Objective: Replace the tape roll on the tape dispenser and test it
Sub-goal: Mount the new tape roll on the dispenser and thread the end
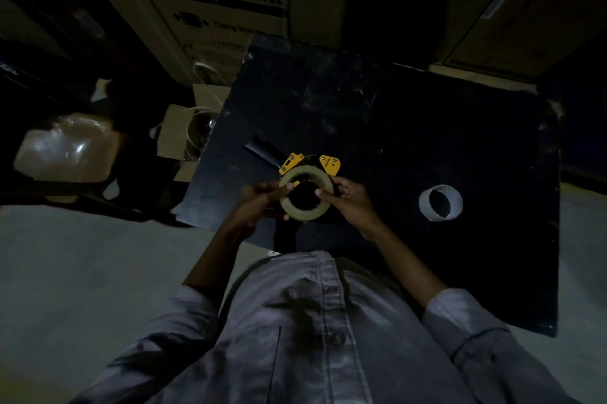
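Dim light is falling across a black desk (410,127), with large cardboard boxes (210,2) being seen stacked behind it and a grey floor (82,272) below. Near the desk's front edge, a tape roll (306,193) is being held flat, its open core being turned up toward the camera. It is being pinched between the two hands: the left hand (259,203) is being pressed against its left rim, and the right hand (349,198) against its right rim, thumbs being laid on the top face. Just beyond the roll, a yellow tape dispenser (297,162) is being seen, its black handle pointing away to the upper left. An empty white core (440,203) is lying well apart to the right.
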Demonstrator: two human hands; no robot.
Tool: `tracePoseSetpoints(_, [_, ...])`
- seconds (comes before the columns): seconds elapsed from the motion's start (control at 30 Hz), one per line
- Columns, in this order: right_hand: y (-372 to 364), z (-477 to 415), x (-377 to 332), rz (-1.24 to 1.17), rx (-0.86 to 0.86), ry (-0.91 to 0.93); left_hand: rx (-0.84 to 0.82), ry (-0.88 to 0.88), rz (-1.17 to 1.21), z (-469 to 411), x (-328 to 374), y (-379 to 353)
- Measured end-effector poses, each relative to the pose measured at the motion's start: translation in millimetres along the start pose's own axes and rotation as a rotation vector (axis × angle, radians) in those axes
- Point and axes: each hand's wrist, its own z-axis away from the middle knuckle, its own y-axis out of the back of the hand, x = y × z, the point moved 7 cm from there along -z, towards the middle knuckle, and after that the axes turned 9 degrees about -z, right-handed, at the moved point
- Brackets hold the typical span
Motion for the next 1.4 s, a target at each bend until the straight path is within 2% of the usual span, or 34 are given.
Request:
tracePoseSetpoints(0.23, [2.3,-9.0,20.8,0.049,0.026,-0.031,0.006,0.021,0.013,-10.2,-15.9,-6.6])
tracePoseSetpoints(0.47, [7.3,-15.0,29.2,0.066,0.037,-0.048,0.094,0.024,0.003,-25.0,-27.4,-2.8])
tracePoseSetpoints(0.6, [6.9,-16.8,33.0,0.120,0.035,-0.064,0.129,-0.025,-0.099,-27.8,-29.0,-1.7])
tracePoseSetpoints(0.83, [6.6,-19.0,46.9,0.250,0.038,-0.042,0.261,-0.074,-0.413,-38.8,-32.5,2.7])
tracePoseSetpoints(1.17, [9.1,-22.3,50.6,0.338,0.048,-0.075,0.282,-0.059,-0.578,-43.2,-32.9,10.2])
tracePoseSetpoints(1.27, [14.0,-20.7,36.2,0.481,0.095,-0.028,0.374,-0.168,-0.795,-41.1,-19.3,17.4])
tracePoseSetpoints(1.4, [16.0,-22.8,11.2,0.537,0.140,0.043,0.538,-0.460,-0.925,-34.8,35.5,20.7])
